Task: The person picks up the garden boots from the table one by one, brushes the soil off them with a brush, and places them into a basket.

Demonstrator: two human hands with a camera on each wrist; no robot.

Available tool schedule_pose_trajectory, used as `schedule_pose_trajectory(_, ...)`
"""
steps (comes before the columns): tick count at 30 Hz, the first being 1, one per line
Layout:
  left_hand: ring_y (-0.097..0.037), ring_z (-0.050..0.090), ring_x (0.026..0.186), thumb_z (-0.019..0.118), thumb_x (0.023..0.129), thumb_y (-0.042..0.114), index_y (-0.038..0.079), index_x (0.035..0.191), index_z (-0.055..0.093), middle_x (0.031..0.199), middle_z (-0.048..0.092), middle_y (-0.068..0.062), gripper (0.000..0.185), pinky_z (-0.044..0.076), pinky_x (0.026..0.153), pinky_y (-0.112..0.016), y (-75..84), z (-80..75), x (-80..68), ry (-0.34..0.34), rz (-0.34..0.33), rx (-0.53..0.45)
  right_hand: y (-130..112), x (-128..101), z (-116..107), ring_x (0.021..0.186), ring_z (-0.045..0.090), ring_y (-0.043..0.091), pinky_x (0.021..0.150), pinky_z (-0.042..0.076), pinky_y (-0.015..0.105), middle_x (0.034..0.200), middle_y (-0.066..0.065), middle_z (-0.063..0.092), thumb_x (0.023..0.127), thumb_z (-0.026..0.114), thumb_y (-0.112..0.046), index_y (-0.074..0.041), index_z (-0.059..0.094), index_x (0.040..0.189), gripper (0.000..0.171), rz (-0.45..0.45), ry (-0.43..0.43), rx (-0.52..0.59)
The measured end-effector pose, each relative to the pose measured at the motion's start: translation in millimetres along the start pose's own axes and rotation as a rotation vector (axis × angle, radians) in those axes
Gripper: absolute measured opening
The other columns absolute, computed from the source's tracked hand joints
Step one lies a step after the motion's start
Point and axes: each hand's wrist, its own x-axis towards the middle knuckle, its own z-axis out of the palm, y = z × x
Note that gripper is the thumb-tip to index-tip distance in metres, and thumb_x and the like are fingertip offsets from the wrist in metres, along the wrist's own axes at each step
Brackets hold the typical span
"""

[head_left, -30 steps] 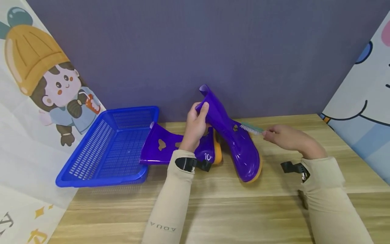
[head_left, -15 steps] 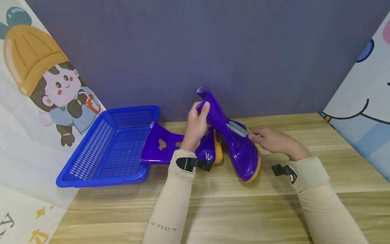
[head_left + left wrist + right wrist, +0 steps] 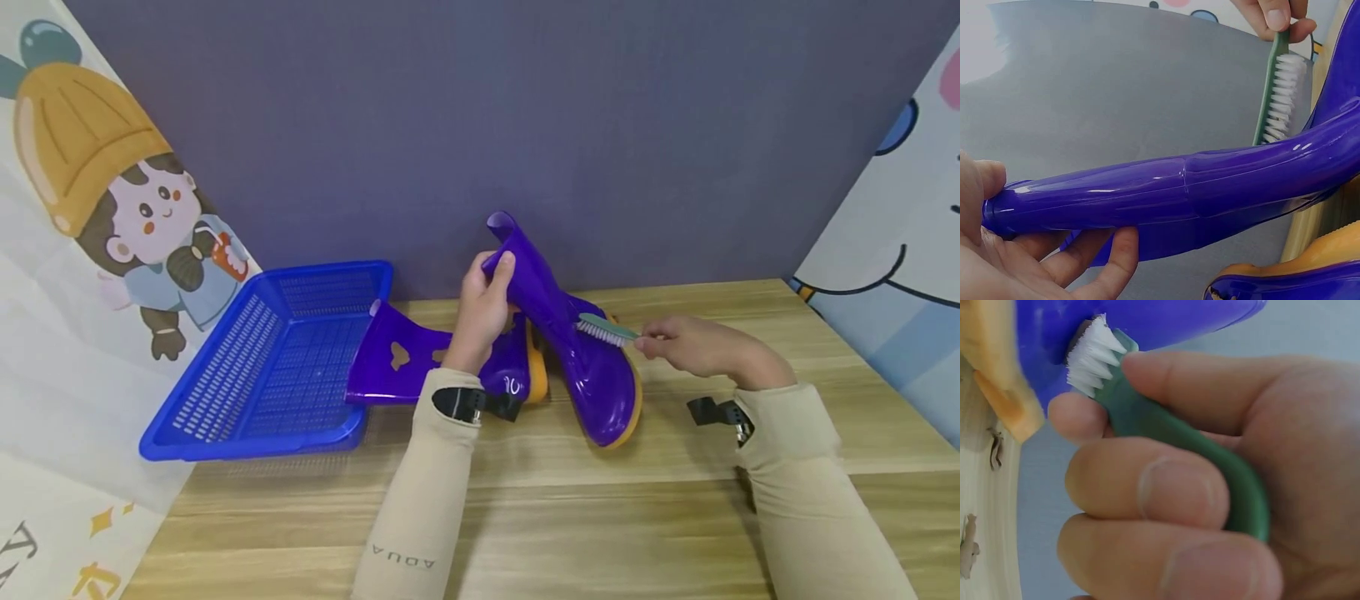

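Note:
My left hand (image 3: 483, 308) grips the upper shaft of a glossy purple rain boot (image 3: 603, 400) with an orange sole. The boot leans, its shaft tilted up to the left and its toe low on the table. From the right, my right hand (image 3: 697, 343) holds a green-handled brush (image 3: 611, 327), white bristles at the boot's ankle. In the right wrist view a brown patch (image 3: 1079, 336) shows on the purple surface beside the bristles (image 3: 1094, 356). A second purple boot (image 3: 412, 350), with brown patches, lies on its side behind my left wrist.
A blue plastic basket (image 3: 258, 446) stands on the left, close to the lying boot's opening. The wooden table (image 3: 570, 533) backs onto a grey panel (image 3: 637, 150). Small brown bits (image 3: 969, 547) lie on the wood in the right wrist view.
My right hand has swept the brush left onto the boot's ankle, then slightly back right. The brown patch visible there earlier is now covered in the head view. My left hand stays nearly still.

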Motion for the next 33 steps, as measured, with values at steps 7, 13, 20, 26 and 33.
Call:
schedule_pose_trajectory(7,-0.009,0.061,0.076,0.051,0.108,0.028,0.003,0.122,0.058,0.089,0.061,0.003,0.029,0.055,0.071,-0.032,0.6,0.5,-0.5,-0.006,-0.006,-0.006,1,-7,-7,0.072,0.049,0.017,0.065,0.043,0.031,0.080,0.003,0.053,0.109,0.044,-0.027,0.000,0.063,0.112,0.034,-0.001,0.019,-0.052)
schedule_pose_trajectory(13,-0.010,0.061,0.074,0.050,0.108,0.028,0.004,0.122,0.057,0.087,0.061,0.002,0.029,0.055,0.068,-0.034,0.2,0.4,-0.4,-0.018,-0.017,-0.026,1,-14,-10,0.096,0.062,0.027,0.076,0.054,0.042,0.106,0.013,0.068,0.110,0.043,-0.027,0.002,0.065,0.115,0.037,-0.008,0.090,-0.107)
schedule_pose_trajectory(20,-0.011,0.061,0.073,0.051,0.108,0.027,0.004,0.122,0.058,0.087,0.061,0.002,0.028,0.056,0.067,-0.036,-0.2,0.0,0.3,-0.013,-0.007,-0.024,-7,-5,-4,0.073,0.052,0.016,0.061,0.044,0.030,0.082,0.002,0.058,0.109,0.045,-0.029,-0.005,0.066,0.104,0.032,-0.054,0.141,-0.123)
schedule_pose_trajectory(26,-0.009,0.059,0.079,0.051,0.108,0.027,0.002,0.120,0.059,0.089,0.060,0.003,0.028,0.052,0.073,-0.025,0.3,-1.9,1.2,0.012,0.010,0.022,4,-5,-4,0.053,0.034,0.008,0.048,0.032,0.024,0.063,-0.006,0.038,0.107,0.051,-0.027,-0.010,0.056,0.088,0.026,-0.023,0.009,-0.035)
schedule_pose_trajectory(33,-0.010,0.059,0.079,0.051,0.108,0.028,0.002,0.120,0.059,0.090,0.059,0.002,0.030,0.053,0.072,-0.027,-0.4,-3.4,2.1,0.006,0.003,0.023,31,-19,-20,0.053,0.029,0.009,0.050,0.032,0.027,0.064,-0.005,0.034,0.107,0.051,-0.028,-0.011,0.049,0.086,0.028,0.080,0.005,-0.065)
